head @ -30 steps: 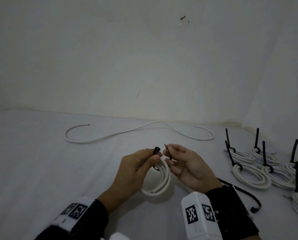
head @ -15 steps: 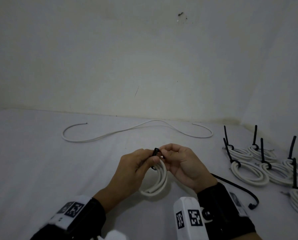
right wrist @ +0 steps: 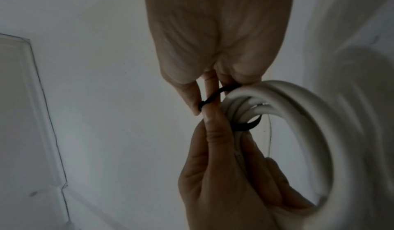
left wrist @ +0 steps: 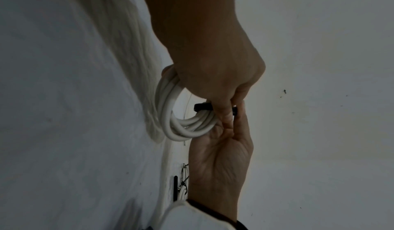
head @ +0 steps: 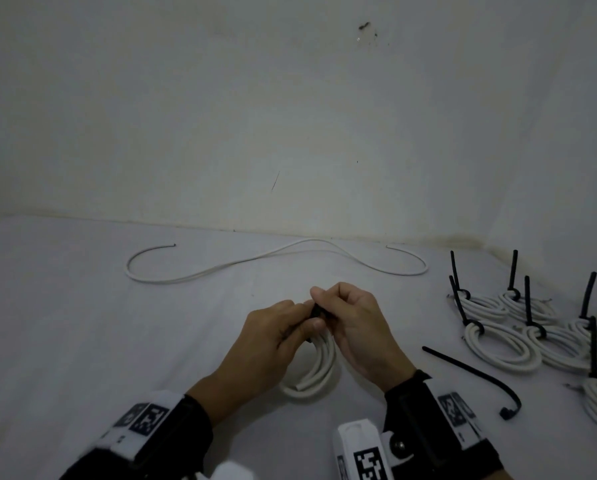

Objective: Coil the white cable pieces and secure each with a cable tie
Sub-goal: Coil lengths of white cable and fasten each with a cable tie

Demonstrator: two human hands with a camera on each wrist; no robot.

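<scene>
Right now the right hand (head: 354,327) pinches the black cable tie (right wrist: 215,97) at its fingertips, while the left hand (head: 272,341) grips the white coil (head: 316,370) with the tie looped round its strands. Whether the tail has entered the tie's head is hidden behind the fingers, and the wrist views are dim. Right of the coil lie several tied coils (head: 501,344), some cut off at the frame edge, with a spare tie (head: 477,375) between; beyond the coil, one loose cable (head: 255,259) is left to coil
</scene>
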